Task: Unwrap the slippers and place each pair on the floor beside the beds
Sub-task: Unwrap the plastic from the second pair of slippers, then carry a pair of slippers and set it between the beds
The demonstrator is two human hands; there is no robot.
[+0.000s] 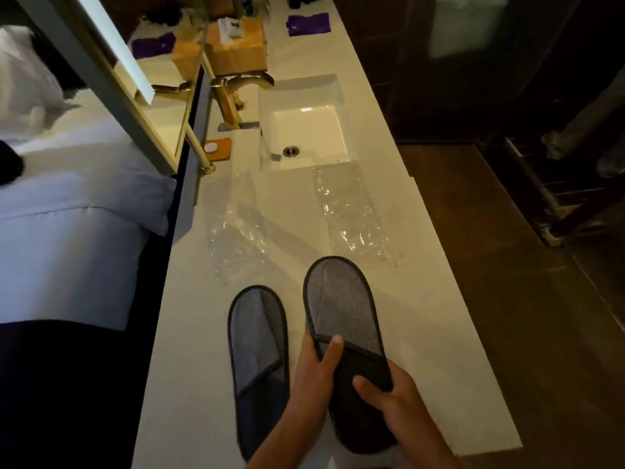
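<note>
Two grey slippers with dark trim are out of their wrappers on the white counter. One slipper lies flat at the near left. I hold the other slipper tilted up over the counter: my left hand grips its left side with the thumb on the strap, and my right hand grips the heel end. Two empty clear plastic wrappers lie further along the counter, one on the left and one on the right.
A white sink with a gold tap is set in the counter beyond the wrappers. A wooden box and a purple cloth stand further back. A mirror runs along the left, a white bed beyond it. Dark wooden floor lies right.
</note>
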